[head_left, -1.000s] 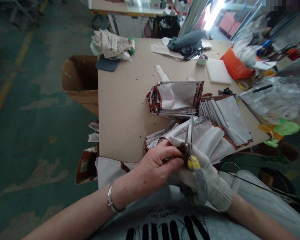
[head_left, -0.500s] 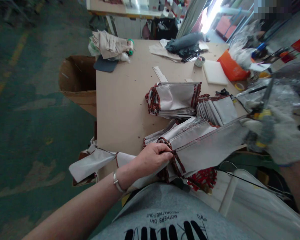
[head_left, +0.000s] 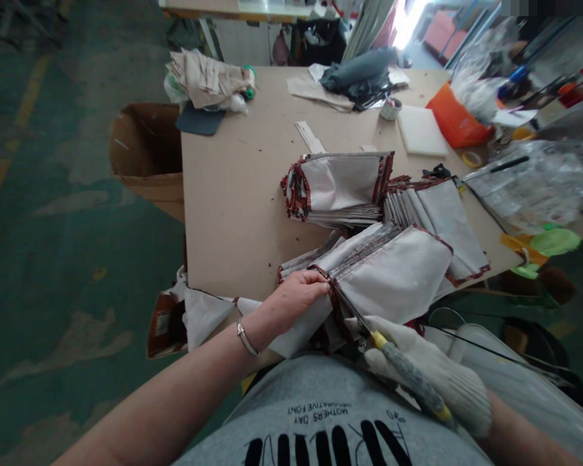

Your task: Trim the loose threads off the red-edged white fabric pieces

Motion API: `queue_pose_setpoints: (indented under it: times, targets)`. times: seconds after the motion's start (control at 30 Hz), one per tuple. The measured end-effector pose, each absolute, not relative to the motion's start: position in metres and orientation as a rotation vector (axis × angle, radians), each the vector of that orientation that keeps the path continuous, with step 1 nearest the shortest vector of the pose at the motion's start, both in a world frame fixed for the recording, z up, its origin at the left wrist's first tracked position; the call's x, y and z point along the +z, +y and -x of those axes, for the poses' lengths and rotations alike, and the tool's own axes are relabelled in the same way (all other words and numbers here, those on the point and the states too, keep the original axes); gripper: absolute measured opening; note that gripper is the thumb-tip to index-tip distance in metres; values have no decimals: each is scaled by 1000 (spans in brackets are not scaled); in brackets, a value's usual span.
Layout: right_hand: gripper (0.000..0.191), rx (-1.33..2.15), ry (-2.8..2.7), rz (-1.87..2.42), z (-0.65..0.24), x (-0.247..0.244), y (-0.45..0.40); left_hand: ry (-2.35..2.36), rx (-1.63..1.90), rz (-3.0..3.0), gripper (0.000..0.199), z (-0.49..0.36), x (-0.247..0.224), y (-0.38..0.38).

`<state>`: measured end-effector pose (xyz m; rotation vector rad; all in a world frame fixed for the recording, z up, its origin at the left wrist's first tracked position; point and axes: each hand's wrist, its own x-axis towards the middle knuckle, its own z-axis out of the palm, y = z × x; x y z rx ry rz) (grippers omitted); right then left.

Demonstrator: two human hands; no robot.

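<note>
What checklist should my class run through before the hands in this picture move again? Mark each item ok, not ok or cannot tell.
1. Left hand has hold of the white fabric: ok, it pinches the edge.
2. Right hand has hold of the scissors: ok, around the wrapped handle.
3. Both hands gloved: not ok, a glove covers the right, while the left is bare.
4. Scissor tips well away from the left hand: not ok, they point close to its fingertips.
5. Scissors closed: cannot tell, too little of the blades shows.
6. Folded stack resting on the table: ok.
</note>
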<state>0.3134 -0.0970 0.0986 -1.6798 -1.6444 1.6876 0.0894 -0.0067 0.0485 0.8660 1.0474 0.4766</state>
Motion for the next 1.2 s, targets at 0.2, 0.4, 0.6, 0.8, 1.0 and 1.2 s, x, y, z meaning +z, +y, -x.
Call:
queue_pose_setpoints:
  times: [0.2,0.4,0.6,0.8,1.0,1.2]
  targets:
    - [31,1835,-1612,1589,-314,90,-93,1053,482,-831,14,-91,47,-7]
    - [39,1803,-1678,1630,-309,93,-90,1040,498,-814,14,-93,47,-7]
    - [41,1778,-1730,1693,-304,96,-85,1047,497,-857,15,-93,45,-7]
    - [48,1735,-1744,1841,-296,86,-82,1056,536,-855,14,-96,47,-10]
    - [50,1750,-1645,1809,-291,66,-87,1080,543,-844,11,-96,48,-12]
    - [50,1730,-1568,1737,-293,70,-87,1106,509,-875,13,-88,47,-13]
